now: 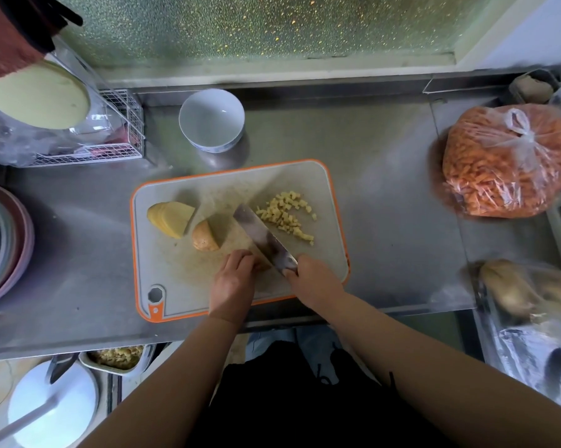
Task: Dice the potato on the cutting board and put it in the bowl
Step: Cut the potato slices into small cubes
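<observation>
A grey cutting board [182, 286] with an orange rim lies on the steel counter. On it are a stack of potato slices [171, 218], an unpeeled potato end piece [204, 237] and a pile of diced potato [287, 215]. My right hand [314, 279] grips the handle of a cleaver [263, 237], whose blade slants across the board. My left hand [232, 279] has its fingers curled down on a potato piece beside the blade; that piece is mostly hidden. An empty white bowl [212, 119] stands behind the board.
A bag of orange cut food [505, 163] sits at the right, with bagged potatoes [515, 292] nearer me. Stacked plates [1, 240] stand at the left edge, a wire rack [120, 124] behind them. A tray of diced food [117, 357] sits below the counter.
</observation>
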`<state>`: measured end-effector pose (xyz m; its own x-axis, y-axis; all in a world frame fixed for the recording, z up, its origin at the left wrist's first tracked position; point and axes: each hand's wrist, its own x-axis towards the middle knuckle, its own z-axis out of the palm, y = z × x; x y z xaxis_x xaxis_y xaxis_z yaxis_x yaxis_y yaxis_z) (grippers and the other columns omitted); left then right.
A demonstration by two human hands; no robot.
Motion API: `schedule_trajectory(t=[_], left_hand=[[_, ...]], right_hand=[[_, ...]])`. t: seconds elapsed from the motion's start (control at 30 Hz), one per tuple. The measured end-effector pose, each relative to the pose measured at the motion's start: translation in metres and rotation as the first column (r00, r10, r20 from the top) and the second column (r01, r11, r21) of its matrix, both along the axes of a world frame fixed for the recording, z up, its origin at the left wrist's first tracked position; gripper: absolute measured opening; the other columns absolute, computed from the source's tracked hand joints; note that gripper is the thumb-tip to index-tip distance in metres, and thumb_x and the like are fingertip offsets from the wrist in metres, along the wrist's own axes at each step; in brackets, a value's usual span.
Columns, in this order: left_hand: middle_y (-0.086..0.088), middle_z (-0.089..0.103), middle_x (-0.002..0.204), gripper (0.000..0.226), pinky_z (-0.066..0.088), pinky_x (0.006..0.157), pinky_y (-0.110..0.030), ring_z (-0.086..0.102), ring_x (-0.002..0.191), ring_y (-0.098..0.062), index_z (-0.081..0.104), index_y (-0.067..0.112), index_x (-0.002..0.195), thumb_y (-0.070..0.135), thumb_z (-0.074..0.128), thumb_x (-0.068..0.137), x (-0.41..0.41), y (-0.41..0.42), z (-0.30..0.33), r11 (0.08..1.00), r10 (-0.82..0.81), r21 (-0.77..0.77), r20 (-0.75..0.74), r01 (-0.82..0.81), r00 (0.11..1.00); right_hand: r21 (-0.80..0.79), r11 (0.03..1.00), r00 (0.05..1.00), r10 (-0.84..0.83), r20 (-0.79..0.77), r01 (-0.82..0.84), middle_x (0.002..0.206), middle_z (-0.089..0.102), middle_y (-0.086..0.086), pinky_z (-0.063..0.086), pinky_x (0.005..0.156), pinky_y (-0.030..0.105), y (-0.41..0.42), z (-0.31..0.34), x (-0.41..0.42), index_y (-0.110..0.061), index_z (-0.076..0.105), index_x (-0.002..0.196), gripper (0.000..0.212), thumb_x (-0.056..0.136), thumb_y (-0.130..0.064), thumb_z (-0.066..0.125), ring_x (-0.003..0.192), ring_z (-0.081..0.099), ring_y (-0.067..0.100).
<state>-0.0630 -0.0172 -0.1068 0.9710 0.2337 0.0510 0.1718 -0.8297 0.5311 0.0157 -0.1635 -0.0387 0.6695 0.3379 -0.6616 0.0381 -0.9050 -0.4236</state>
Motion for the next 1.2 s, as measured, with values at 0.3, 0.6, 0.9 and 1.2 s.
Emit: schedule_trajectory(t=[0.3, 0.6, 0.9, 1.2], left_hand=[[-0.011, 0.063, 0.092, 0.012, 0.049, 0.064, -0.034, 0.057, 0.084, -0.028, 0.067, 0.002, 0.089, 0.002, 0.072, 0.078, -0.002, -0.002, -0.001, 1.000, 0.013, 0.007, 0.031, -0.014, 0.999], [-0.011, 0.065, 0.094, 0.022, 0.053, 0.063, -0.034, 0.062, 0.084, -0.030, 0.068, 0.003, 0.089, -0.003, 0.077, 0.070, -0.002, 0.002, -0.002, 1.000, -0.003, 0.018, -0.010, 0.003, 1.000], [-0.008, 0.065, 0.092, 0.015, 0.055, 0.062, -0.036, 0.062, 0.080, -0.028, 0.069, 0.006, 0.086, 0.014, 0.057, 0.082, -0.004, 0.012, -0.003, 0.997, -0.077, 0.008, 0.019, 0.077, 0.997], [-0.008, 0.067, 0.098, 0.021, 0.055, 0.065, -0.034, 0.064, 0.086, -0.028, 0.071, 0.007, 0.093, 0.018, 0.056, 0.084, -0.005, 0.011, -0.009, 0.999, -0.047, 0.024, 0.021, 0.046, 0.999]], right_hand=[[-0.095, 0.979, 0.959, 0.197, 0.201, -0.181, 0.113, 0.061, 0.010, 0.047, 0.082, 0.034, 0.005, 0.024, -0.021, -0.012, 0.046, 0.115, 0.019, 0.099, -0.021, 0.041, 0.104, 0.060, 0.027], [-0.148, 0.966, 0.958, 0.235, 0.163, -0.212, 0.122, 0.056, 0.012, 0.043, 0.091, 0.034, 0.014, 0.002, -0.024, -0.008, 0.044, 0.124, 0.027, 0.101, -0.021, 0.037, 0.112, 0.056, 0.026], [-0.028, 0.996, 0.995, 0.083, 0.052, -0.081, 0.105, 0.062, 0.014, 0.044, 0.079, 0.036, 0.006, 0.011, -0.007, -0.010, 0.051, 0.101, 0.023, 0.098, -0.031, 0.042, 0.099, 0.059, 0.033], [-0.148, 0.963, 0.944, 0.252, 0.212, -0.224, 0.120, 0.058, 0.012, 0.046, 0.087, 0.035, 0.016, 0.019, -0.025, -0.007, 0.043, 0.127, 0.029, 0.098, -0.011, 0.039, 0.109, 0.059, 0.028]])
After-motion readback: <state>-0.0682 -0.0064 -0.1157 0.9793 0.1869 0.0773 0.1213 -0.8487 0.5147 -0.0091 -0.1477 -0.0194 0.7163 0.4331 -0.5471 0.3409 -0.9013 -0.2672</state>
